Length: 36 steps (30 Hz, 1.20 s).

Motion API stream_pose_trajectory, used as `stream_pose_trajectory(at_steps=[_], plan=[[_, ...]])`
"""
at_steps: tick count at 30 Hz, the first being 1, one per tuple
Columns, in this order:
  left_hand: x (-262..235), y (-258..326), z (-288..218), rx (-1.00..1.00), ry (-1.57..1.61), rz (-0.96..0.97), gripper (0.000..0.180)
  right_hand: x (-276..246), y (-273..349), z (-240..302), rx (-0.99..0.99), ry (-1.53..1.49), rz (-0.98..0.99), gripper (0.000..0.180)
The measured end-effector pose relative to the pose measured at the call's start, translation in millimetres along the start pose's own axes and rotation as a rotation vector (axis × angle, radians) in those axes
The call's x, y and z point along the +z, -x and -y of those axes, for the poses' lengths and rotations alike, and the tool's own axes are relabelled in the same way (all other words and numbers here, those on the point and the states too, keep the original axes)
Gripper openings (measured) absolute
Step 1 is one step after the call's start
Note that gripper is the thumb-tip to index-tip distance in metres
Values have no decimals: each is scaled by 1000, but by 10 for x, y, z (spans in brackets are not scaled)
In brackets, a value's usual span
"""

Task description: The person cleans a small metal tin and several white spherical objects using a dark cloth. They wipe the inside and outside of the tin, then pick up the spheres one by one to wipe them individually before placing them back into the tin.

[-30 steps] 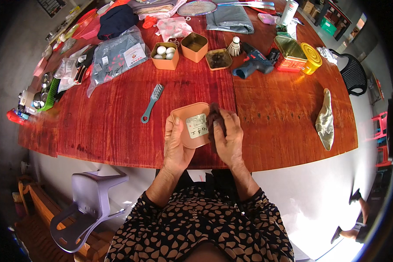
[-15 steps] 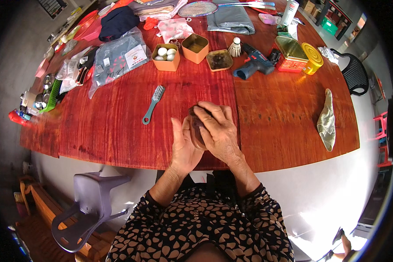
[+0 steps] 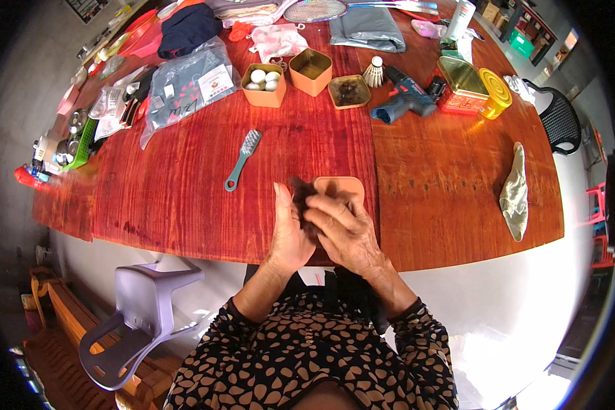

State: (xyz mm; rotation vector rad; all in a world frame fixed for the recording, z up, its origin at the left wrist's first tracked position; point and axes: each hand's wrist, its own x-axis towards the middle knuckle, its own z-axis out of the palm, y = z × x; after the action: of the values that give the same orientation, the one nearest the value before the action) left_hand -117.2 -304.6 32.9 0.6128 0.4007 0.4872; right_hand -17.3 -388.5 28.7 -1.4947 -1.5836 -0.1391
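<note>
Two hands at the near table edge:
- left hand [image 3: 288,236] and right hand [image 3: 342,229] pressed together, fingers closed around a dark clump [image 3: 301,195]
- orange tin [image 3: 342,186] on the red table [image 3: 184,184], touching the fingertips
- risk: loose bits could slip between fingers and scatter off the edge.

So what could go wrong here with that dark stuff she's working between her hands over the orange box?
The dark clump is pinched between the left hand and right hand beside the orange box, so bits may drop onto the table. The box sits near the table's front edge; a nudge could push it off.
</note>
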Motion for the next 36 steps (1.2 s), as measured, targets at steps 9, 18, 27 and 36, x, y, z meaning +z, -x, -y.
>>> stream_pose_trajectory(at_steps=[9, 18, 27, 36], plan=[[-99, -80, 291, 239, 31, 110, 11, 59, -158, -183, 292, 114, -242, 28], [-146, -66, 253, 203, 44, 139, 12, -148, 257, -331, 805, -808, -347, 35], [3, -91, -491, -189, -772, 372, 30, -593, -153, -189, 154, -321, 183, 44], [-15, -71, -72, 116, -619, 247, 28, -251, -95, -265, 175, 137, -229, 37]])
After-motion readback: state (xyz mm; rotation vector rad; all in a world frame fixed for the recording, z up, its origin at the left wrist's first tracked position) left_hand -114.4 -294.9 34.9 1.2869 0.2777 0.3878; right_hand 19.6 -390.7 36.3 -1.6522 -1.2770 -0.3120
